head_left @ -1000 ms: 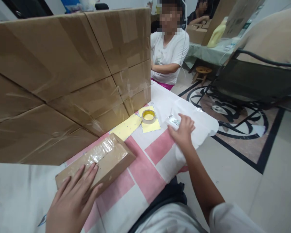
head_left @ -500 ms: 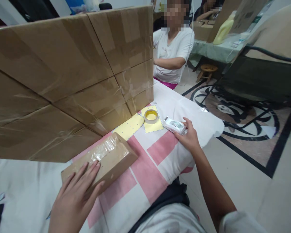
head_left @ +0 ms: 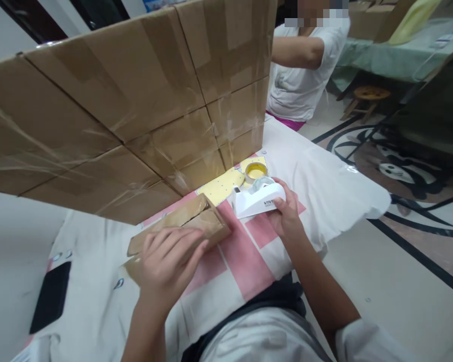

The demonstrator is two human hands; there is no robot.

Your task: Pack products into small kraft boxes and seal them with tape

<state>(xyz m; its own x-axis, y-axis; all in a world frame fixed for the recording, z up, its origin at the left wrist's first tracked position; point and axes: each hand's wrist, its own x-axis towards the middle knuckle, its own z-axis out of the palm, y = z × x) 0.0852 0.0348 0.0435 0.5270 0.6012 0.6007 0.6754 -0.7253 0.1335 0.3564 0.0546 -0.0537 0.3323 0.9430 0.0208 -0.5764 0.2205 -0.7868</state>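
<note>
In the head view, my right hand is closed around the back end of a white tape dispenser, which it holds over the table cloth. My left hand is over a small brown cardboard box, its fingers bent across the near top and its thumb apart; whether it presses on the box is unclear. A seam runs along the box top, and a flap sticks out at its left end, partly hidden by my hand. Behind the dispenser lies a roll of tape.
A tall wall of stacked, taped cardboard boxes stands along the far side of the table. A black flat object lies at the left. Across the table sits a person in a white shirt. A wooden stool stands beyond.
My right hand has lifted the tape dispenser and brought it left, toward the box. My left hand has shifted from lying flat to bent fingers. The box's seam and end flap now show. The view has turned.
</note>
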